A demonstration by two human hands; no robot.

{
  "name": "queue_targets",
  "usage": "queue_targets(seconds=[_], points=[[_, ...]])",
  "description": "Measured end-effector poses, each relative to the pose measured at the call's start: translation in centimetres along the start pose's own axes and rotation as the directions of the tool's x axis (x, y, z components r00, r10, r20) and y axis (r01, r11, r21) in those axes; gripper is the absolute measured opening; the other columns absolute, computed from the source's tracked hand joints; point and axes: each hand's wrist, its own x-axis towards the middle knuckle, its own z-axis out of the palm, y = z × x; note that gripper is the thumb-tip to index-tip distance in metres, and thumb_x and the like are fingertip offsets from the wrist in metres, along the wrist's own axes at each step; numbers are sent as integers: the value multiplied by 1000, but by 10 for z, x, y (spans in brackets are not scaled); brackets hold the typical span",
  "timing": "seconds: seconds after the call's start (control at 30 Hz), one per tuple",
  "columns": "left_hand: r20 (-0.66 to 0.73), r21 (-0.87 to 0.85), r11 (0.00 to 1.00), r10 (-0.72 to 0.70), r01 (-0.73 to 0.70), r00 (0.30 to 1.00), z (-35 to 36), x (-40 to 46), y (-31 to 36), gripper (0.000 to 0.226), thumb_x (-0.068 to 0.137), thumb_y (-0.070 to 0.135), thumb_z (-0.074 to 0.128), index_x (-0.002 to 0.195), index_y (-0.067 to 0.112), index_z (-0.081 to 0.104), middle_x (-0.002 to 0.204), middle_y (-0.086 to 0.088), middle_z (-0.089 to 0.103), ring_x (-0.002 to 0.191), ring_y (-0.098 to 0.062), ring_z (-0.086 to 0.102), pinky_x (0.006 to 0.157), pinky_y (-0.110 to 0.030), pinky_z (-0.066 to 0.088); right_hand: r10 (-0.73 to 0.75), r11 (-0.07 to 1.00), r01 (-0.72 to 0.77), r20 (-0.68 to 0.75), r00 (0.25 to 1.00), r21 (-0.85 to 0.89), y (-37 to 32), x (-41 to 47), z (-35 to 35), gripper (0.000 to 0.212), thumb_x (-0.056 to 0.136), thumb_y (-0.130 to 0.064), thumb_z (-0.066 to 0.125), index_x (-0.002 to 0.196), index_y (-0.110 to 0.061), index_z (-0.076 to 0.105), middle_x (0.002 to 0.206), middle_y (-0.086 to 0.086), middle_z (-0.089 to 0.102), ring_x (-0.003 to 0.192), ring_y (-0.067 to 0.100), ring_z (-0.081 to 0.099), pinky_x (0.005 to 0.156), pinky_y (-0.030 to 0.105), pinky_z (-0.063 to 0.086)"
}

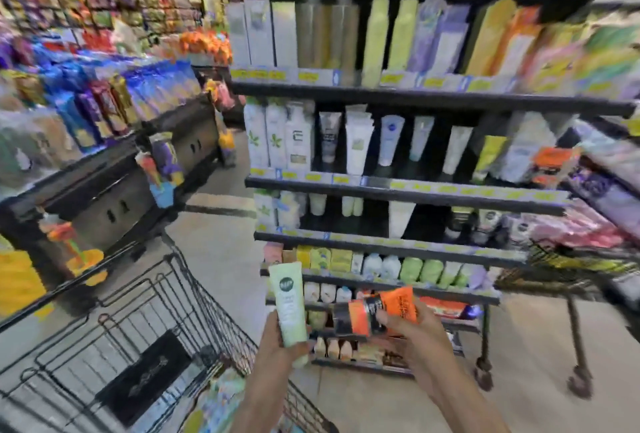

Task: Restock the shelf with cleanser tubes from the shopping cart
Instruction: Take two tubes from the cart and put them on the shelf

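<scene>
My left hand (280,342) grips a pale green cleanser tube (288,301), held upright with its cap down. My right hand (408,323) holds orange-and-black tubes (377,309) lying sideways, black cap to the left. Both hands are in front of the lower rows of the black shelf unit (408,186). Its middle row holds white and pale tubes standing with gaps between them. The black wire shopping cart (166,321) is at the lower left, with several colourful packages in its bottom, partly hidden by my left arm.
A low display of blue and purple snack packs (104,100) stands left of the aisle. A second wheeled wire rack (568,280) with pink packs stands at the right. Beige floor (221,249) lies between cart and shelf.
</scene>
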Motion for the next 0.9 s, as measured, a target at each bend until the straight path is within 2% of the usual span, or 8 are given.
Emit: queue_targets(seconds=[0.1,0.23,0.4,0.53,0.63,0.73,0.83,0.9], points=[[70,-1,1000,18,-18,997,36,3,-2,80,67,-13,80,126,35,55,108,-9,74,103,-33,69,81,-48,59,-14,995,16,-25,1000,100,-16,-12,-35,36,70,2,80,102,0,64,96,21,72,92,43,75,80,55,62],[162,45,999,13,-20,987,86,10,-3,83,74,-7,80,140,32,49,128,-7,67,118,-31,64,107,-58,47,-42,991,52,-86,995,121,-36,-25,-86,42,68,6,82,106,6,64,96,24,75,84,42,75,53,35,61],[220,46,999,-11,0,976,157,12,-9,84,65,-6,81,138,21,51,110,-18,73,99,-40,66,99,-63,48,-58,979,84,-142,988,184,-52,-27,-160,79,44,-5,101,114,8,66,109,29,73,89,40,74,62,35,63],[267,56,998,11,-27,964,213,1,-9,72,73,-11,79,128,29,56,107,-17,75,103,-37,69,83,-51,56,-137,944,185,-187,973,272,-78,-35,-205,68,56,7,91,116,6,60,97,24,73,72,32,75,55,34,62],[303,60,998,15,-35,953,250,-4,-13,66,83,-17,69,131,27,55,111,-15,74,103,-33,69,91,-55,56,-204,905,274,-233,951,326,-97,-37,-236,51,66,6,77,115,5,62,91,19,73,63,26,74,48,30,59],[314,99,994,21,-55,949,285,-7,-18,62,87,-13,67,130,31,55,112,-5,75,102,-25,72,94,-53,58,-227,914,311,-308,924,260,-109,-28,-271,61,61,-4,83,118,5,63,100,21,74,73,30,75,52,32,62],[331,127,988,41,-88,943,321,-9,-19,57,89,3,74,131,38,55,110,5,76,104,-23,71,101,-56,54,-246,937,310,-330,911,157,-123,-15,-302,52,69,-5,81,119,-1,67,110,21,75,85,32,74,57,34,63],[352,117,989,43,-89,935,343,-7,-17,56,89,11,75,129,41,52,114,6,76,106,-21,72,98,-48,57,-275,943,319,-319,907,97,-135,-6,-319,45,74,-6,81,117,-7,69,109,17,77,86,26,76,63,37,61]])
